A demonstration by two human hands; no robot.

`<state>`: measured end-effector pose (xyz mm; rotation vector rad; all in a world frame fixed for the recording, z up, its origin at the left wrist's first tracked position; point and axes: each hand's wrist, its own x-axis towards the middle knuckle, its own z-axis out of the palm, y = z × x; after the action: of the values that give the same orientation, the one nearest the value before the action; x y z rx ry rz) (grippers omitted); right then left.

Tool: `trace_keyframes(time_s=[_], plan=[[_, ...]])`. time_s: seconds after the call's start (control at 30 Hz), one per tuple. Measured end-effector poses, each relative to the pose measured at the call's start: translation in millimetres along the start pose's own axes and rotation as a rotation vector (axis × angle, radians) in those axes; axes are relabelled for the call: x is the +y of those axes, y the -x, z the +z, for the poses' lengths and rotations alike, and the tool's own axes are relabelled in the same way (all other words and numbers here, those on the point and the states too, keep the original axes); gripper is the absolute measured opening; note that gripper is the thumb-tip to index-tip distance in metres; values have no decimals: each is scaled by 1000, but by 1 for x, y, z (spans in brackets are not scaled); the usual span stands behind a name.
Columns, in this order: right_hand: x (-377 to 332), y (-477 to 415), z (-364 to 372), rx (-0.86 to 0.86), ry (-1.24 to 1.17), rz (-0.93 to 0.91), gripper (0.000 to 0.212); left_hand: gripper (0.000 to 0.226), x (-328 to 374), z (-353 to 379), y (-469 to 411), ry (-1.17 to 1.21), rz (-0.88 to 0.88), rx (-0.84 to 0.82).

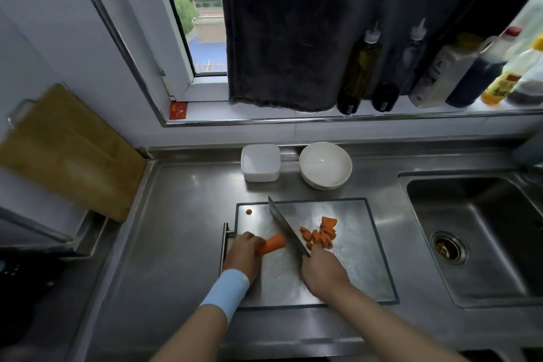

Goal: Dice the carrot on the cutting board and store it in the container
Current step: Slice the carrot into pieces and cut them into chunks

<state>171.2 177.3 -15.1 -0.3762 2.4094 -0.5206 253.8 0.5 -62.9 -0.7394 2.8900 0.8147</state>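
On the steel cutting board lies a carrot stub, pinned at its left end by my left hand. My right hand grips the handle of a knife, whose blade runs diagonally from the hand up to the left, its edge just right of the carrot's cut end. Several cut carrot chunks lie in a heap right of the blade. One small carrot slice sits at the board's far left corner. A square white container stands open behind the board.
A white bowl stands right of the container. The sink is to the right of the board. A wooden board leans against the left wall. Several bottles line the window sill behind a dark hanging cloth.
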Motion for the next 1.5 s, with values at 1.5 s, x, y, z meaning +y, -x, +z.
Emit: trace_keyframes(time_s=[1.5], plan=[[-1,-5,-18,-136,205,24,32,21,35,16,-20,22,113,-65]])
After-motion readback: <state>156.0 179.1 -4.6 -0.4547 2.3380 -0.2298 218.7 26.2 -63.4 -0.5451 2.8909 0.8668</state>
